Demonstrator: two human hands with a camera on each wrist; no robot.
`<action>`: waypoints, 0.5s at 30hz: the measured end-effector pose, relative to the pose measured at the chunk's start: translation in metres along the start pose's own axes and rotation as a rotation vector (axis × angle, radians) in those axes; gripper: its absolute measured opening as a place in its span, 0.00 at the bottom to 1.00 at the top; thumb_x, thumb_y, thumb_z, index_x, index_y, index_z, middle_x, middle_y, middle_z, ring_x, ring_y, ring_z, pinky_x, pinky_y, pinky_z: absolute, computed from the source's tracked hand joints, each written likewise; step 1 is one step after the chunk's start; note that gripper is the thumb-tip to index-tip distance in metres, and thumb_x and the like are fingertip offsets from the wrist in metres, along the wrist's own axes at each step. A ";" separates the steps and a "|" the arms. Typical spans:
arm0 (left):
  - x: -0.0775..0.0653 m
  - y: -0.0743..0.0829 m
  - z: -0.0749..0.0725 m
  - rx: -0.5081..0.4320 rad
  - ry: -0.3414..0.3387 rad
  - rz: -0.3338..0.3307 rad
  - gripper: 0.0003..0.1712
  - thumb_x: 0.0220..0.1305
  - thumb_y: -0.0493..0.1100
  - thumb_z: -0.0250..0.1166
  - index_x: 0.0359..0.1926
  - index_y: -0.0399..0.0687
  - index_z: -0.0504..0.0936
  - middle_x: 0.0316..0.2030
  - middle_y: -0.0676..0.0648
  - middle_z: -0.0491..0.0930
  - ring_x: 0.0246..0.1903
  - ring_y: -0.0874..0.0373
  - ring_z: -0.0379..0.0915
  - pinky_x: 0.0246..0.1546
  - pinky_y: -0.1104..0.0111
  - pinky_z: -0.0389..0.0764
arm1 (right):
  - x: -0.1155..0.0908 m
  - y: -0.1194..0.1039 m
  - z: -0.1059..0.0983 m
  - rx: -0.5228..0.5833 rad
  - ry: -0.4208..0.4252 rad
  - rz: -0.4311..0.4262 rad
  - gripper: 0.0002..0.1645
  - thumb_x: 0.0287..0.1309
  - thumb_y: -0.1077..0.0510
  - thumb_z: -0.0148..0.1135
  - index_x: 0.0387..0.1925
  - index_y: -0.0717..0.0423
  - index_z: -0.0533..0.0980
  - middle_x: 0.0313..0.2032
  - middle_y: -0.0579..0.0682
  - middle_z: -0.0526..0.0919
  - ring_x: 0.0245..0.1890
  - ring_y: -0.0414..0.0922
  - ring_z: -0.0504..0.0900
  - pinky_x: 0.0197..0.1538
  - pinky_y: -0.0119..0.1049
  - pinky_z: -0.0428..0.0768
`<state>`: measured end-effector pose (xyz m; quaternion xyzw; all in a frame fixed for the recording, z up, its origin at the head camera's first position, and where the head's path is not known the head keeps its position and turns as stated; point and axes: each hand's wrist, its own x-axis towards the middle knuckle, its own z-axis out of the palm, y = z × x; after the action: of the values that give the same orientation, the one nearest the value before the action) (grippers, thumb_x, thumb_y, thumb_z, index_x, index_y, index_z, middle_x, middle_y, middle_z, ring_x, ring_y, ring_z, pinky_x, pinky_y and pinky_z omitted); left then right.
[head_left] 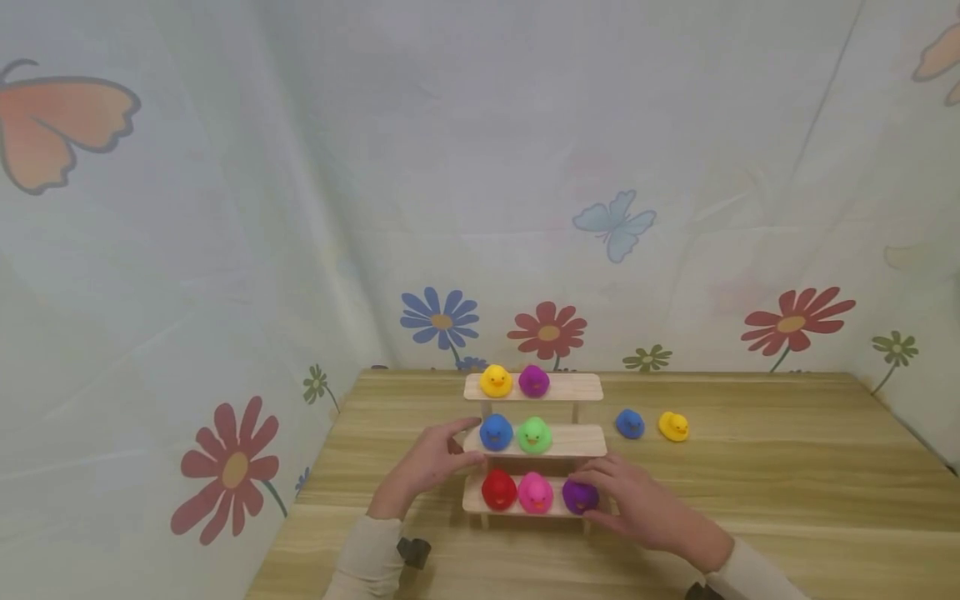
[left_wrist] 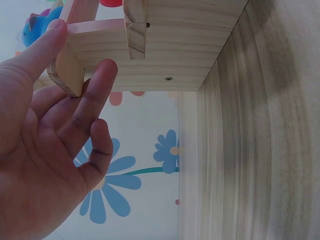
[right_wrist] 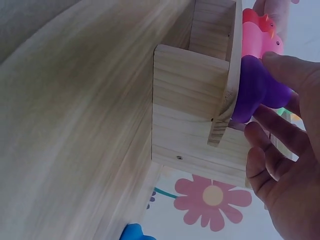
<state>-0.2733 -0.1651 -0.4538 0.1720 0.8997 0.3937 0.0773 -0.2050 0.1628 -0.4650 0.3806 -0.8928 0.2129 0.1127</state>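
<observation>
A three-tier wooden shelf bears small rubber ducks. My right hand pinches a purple duck between thumb and fingers at the right of the bottom tier; in the right wrist view this purple duck touches the board. Beside it on that tier are a pink duck and a red duck. My left hand holds the left end of the middle tier, thumb and fingers on either side of the board. That tier carries a blue duck and a green duck.
On the top tier sit a yellow duck and a purple duck. Right of the shelf, another blue duck and another yellow duck lie on the wooden table. A flower-printed curtain hangs behind.
</observation>
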 end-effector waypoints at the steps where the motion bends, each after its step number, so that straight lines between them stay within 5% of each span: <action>1: 0.000 0.000 0.000 0.000 0.000 0.000 0.39 0.52 0.61 0.68 0.65 0.60 0.69 0.46 0.55 0.77 0.32 0.57 0.73 0.30 0.67 0.78 | 0.000 0.000 0.001 -0.002 -0.002 0.003 0.26 0.47 0.50 0.71 0.50 0.46 0.76 0.48 0.36 0.76 0.50 0.38 0.73 0.51 0.41 0.76; 15: 0.000 -0.001 0.001 -0.008 0.000 0.003 0.39 0.53 0.61 0.67 0.65 0.61 0.68 0.48 0.54 0.76 0.33 0.57 0.74 0.31 0.67 0.78 | -0.002 0.003 0.006 -0.001 0.054 -0.016 0.25 0.47 0.51 0.71 0.50 0.46 0.76 0.47 0.36 0.77 0.48 0.37 0.73 0.49 0.40 0.76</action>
<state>-0.2738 -0.1654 -0.4553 0.1729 0.8979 0.3974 0.0777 -0.2058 0.1633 -0.4717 0.3817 -0.8865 0.2217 0.1388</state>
